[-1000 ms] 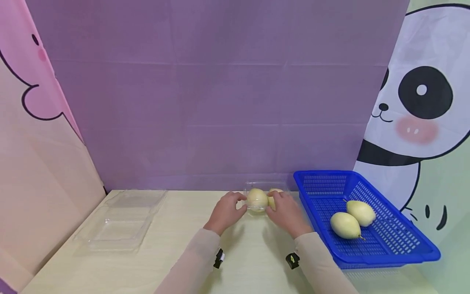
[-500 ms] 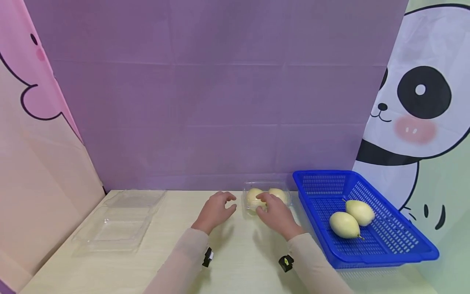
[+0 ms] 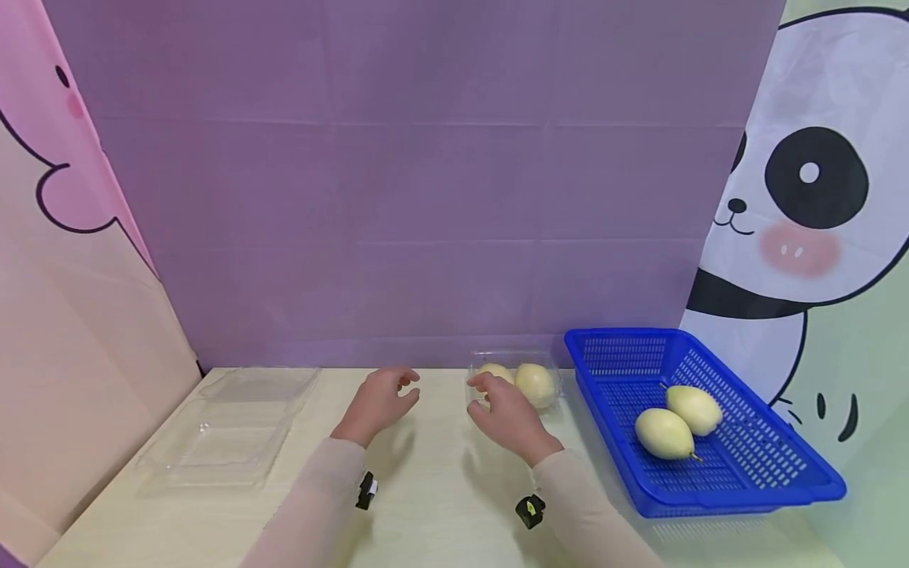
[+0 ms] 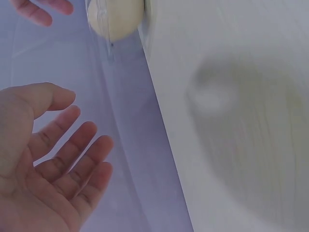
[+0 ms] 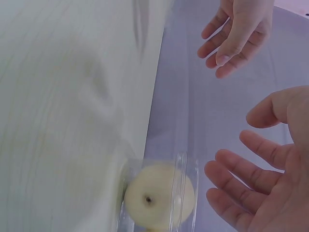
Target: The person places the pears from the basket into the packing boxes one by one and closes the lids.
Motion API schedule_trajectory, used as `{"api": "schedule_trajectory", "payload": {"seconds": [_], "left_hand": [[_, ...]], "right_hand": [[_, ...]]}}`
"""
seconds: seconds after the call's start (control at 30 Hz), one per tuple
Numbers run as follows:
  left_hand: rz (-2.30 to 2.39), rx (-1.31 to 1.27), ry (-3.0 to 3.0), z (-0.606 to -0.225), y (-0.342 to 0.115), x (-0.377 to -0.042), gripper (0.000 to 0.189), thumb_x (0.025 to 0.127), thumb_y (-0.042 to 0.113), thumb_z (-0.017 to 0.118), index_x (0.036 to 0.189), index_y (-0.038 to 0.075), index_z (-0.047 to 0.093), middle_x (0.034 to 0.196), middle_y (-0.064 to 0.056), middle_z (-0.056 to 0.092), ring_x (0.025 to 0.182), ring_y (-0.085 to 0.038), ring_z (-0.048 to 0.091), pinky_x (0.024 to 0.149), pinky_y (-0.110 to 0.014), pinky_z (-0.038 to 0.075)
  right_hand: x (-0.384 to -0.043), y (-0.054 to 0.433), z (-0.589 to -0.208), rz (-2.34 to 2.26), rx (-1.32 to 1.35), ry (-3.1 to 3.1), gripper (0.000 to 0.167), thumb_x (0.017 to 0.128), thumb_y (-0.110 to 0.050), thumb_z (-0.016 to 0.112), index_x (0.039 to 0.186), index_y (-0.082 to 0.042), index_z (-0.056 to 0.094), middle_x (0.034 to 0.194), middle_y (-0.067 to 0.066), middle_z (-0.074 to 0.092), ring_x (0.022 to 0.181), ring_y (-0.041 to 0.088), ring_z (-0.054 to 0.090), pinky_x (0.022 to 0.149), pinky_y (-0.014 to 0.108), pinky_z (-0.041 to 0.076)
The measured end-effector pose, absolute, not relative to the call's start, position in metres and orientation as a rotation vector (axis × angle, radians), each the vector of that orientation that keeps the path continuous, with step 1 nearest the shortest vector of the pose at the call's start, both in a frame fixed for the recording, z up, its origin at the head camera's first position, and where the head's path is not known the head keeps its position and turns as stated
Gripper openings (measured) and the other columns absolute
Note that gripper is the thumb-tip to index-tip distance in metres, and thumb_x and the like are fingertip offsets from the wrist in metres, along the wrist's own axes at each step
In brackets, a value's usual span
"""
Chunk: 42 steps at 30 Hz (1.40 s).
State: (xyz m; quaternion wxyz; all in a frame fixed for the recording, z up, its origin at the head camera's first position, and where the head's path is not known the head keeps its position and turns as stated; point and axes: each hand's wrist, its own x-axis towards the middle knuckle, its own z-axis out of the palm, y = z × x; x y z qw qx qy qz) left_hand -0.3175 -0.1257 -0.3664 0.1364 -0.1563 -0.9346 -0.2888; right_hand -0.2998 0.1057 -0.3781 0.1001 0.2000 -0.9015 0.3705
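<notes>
Two pale yellow pears (image 3: 536, 386) sit inside a clear plastic clamshell box (image 3: 555, 398) at the back of the table. My right hand (image 3: 507, 414) hovers in front of the box, partly covering the left pear in the head view; its fingers are loosely bent and hold nothing. Farther left, my left hand (image 3: 379, 406) is above the table with relaxed fingers and nothing in them. In the right wrist view one pear (image 5: 159, 195) shows through the box wall, apart from the right fingers (image 5: 241, 169).
An open clear plastic clamshell (image 3: 220, 442) lies on the left of the table (image 3: 426, 505). At the right stands a blue slotted basket (image 3: 746, 498) with two pears (image 3: 665, 434) in it. A purple cloth (image 3: 426, 197) hangs behind the table.
Both hands have let go of the clamshell box and moved left, the left hand farther. The box with its pears stays in place.
</notes>
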Motion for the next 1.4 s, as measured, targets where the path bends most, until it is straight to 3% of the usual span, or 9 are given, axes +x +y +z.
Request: {"api": "schedule_trajectory", "payload": {"seconds": [0.4,0.57,0.87,1.4], "left_hand": [[-0.802,-0.404,-2.731,-0.358,-0.171,-0.311,0.025,0.093,0.011,0.064,0.114,0.001,0.069,0.104,-0.017,0.070,0.100,-0.034,0.065,0.085,-0.049,0.053],[-0.782,-0.378,-2.763,-0.354,-0.186,-0.309,0.028,0.094,0.013,0.062,0.119,0.000,0.067,0.107,-0.019,0.069,0.101,-0.035,0.064,0.086,-0.049,0.052],[-0.752,-0.335,-2.798,-0.342,-0.217,-0.299,0.032,0.096,0.014,0.061,0.123,-0.003,0.064,0.112,-0.023,0.067,0.106,-0.039,0.063,0.085,-0.053,0.053],[-0.628,-0.244,-2.810,-0.326,-0.282,-0.291,0.035,0.097,0.017,0.058,0.122,-0.007,0.061,0.109,-0.028,0.066,0.098,-0.044,0.062,0.077,-0.055,0.052]], "right_hand": [[-0.298,0.084,-0.382,1.070,0.694,-2.660,0.036,0.095,-0.020,0.054,0.129,-0.010,0.061,0.129,0.009,0.063,0.115,0.031,0.061,0.094,0.046,0.050],[-0.297,0.076,-0.385,1.019,0.721,-2.641,0.035,0.093,-0.018,0.055,0.126,-0.010,0.063,0.125,0.007,0.065,0.116,0.024,0.059,0.096,0.043,0.048],[-0.295,0.058,-0.385,0.986,0.745,-2.626,0.033,0.093,-0.017,0.056,0.124,-0.012,0.065,0.120,0.005,0.066,0.112,0.024,0.059,0.095,0.041,0.048],[-0.292,0.033,-0.385,1.018,0.812,-2.628,0.036,0.093,-0.019,0.055,0.128,-0.013,0.064,0.125,0.004,0.065,0.117,0.023,0.058,0.097,0.038,0.048]]}}
